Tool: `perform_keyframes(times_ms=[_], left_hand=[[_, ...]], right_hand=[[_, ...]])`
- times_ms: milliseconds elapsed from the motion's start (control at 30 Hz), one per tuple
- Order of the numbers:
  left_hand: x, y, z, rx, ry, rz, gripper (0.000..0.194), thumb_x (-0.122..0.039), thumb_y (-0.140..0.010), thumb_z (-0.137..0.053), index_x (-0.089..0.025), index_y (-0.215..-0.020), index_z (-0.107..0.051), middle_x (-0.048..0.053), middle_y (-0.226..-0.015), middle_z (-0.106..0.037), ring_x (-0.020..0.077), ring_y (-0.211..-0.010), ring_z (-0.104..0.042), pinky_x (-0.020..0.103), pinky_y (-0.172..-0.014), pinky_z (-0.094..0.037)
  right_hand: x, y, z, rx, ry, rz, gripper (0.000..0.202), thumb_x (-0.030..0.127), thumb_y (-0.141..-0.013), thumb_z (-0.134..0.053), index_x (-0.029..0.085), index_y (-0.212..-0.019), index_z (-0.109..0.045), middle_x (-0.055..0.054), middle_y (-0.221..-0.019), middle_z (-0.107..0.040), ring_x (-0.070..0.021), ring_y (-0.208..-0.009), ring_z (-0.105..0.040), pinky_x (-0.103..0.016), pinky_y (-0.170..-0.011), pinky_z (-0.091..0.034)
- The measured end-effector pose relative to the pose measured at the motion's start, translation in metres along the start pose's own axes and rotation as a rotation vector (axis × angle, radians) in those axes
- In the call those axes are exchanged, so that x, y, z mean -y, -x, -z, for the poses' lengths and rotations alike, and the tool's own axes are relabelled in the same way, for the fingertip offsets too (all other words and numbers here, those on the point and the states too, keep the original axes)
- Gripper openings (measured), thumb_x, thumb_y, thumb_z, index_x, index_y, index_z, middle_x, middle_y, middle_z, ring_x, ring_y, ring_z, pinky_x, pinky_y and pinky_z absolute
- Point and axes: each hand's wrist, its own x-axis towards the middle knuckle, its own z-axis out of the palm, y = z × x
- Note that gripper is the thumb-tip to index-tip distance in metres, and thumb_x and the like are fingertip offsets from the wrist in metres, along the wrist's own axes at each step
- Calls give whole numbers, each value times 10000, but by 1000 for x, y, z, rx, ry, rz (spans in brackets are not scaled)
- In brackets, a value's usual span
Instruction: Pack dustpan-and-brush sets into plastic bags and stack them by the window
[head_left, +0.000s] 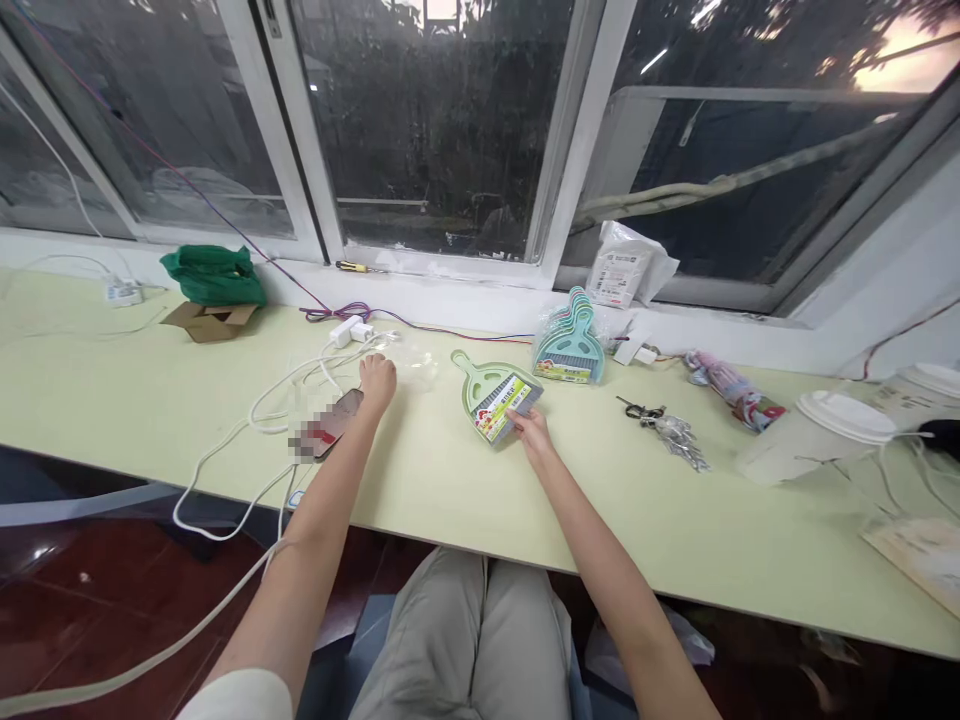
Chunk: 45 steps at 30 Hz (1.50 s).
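Observation:
My right hand [529, 430] grips the lower right edge of a small green dustpan [480, 385], its thumb on the printed label. A mini brush [525, 396] with grey bristles sits inside the pan, and the pan's handle points to the upper left. Farther left, my left hand [377, 378] is closed on the table at the edge of a thin clear plastic bag [411, 366]; what its fingers hold is hidden. Just below that hand lies a phone [341, 420], partly blurred out. Behind the dustpan stands a plastic-wrapped stack of dustpan sets [571, 345], the front one blue-green.
White cables [259, 415] and chargers [351, 331] lie left. A cardboard box [210, 322] with a green cloth bag [214, 275] is at the back. Keys [675, 435], a folded umbrella [731, 388] and a white cup [817, 435] are right. A white package [622, 268] rests on the sill.

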Motion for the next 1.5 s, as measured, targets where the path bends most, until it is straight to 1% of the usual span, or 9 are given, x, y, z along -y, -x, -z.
perform_keyframes(times_ms=[133, 333, 600, 767, 867, 933, 1000, 1300, 1500], left_hand=[[-38, 12, -15, -16, -167, -166, 271, -125, -843, -457, -183, -816, -720, 144, -1091, -645, 312, -1111, -496, 521, -1087, -209], [-75, 26, -29, -15, -28, -299, 235, -149, -874, -497, -216, -796, -708, 99, -1097, -658, 308, -1150, -484, 655, -1106, -20], [-118, 62, -30, -147, 273, -346, 96, -250, -854, -603, -249, -820, -693, 51, -1310, -572, 332, -1408, -247, 674, -1072, 159], [-134, 72, -36, -470, 734, 164, 774, -477, -728, -731, -213, -1379, -407, 148, -1572, -183, 316, -1462, -130, 557, -1169, -79], [-136, 64, -43, -125, 1229, 452, 725, -574, -814, -583, -171, -1382, -382, 192, -1466, -381, 316, -1372, -367, 472, -1061, -389], [-138, 61, -49, 271, 1435, 420, 615, -556, -820, -576, -139, -1266, -504, 190, -1266, -580, 320, -1199, -556, 422, -923, -504], [-141, 65, -56, 470, 1491, 337, 540, -465, -745, -698, -136, -1155, -575, 152, -1079, -675, 302, -1029, -650, 371, -815, -545], [-167, 97, -78, 583, 1626, 320, 524, -317, -623, -827, -187, -1058, -566, 111, -1038, -708, 295, -1010, -665, 401, -884, -529], [-164, 90, -78, 485, 1599, 313, 546, -335, -583, -845, -188, -1020, -553, 94, -995, -710, 293, -961, -672, 412, -866, -527]], right_hand=[[4, -1, 6, 30, 67, -36, 359, 179, -489, -862, 166, -793, -672, -44, -792, -756, -205, -713, -714, -299, -646, -594], [3, -4, 12, -70, 35, -48, 299, 134, -534, -844, 158, -754, -643, -24, -723, -740, -160, -647, -699, -264, -620, -588], [4, 5, 1, -78, -5, 92, 432, 208, -470, -867, 164, -825, -626, -21, -776, -743, -183, -683, -698, -292, -621, -585], [7, 11, -4, -53, -54, 191, 472, 304, -482, -861, 177, -861, -610, -30, -825, -746, -189, -734, -702, -302, -677, -576], [8, 11, -6, -69, -67, 179, 491, 317, -456, -865, 171, -850, -613, -46, -825, -749, -206, -737, -702, -316, -671, -572], [7, 9, -7, -91, -60, 149, 489, 311, -428, -872, 162, -820, -620, -58, -800, -749, -220, -720, -701, -327, -657, -569], [7, 7, -8, -105, -55, 129, 480, 307, -412, -872, 154, -797, -630, -70, -781, -748, -233, -712, -701, -341, -658, -569], [1, 4, -6, -290, -147, 174, 443, 356, -445, -826, 165, -785, -614, -65, -807, -740, -229, -753, -697, -321, -659, -558], [15, 6, -4, -219, -135, 154, 448, 357, -473, -832, 167, -834, -647, -73, -898, -740, -223, -833, -689, -295, -677, -553]])
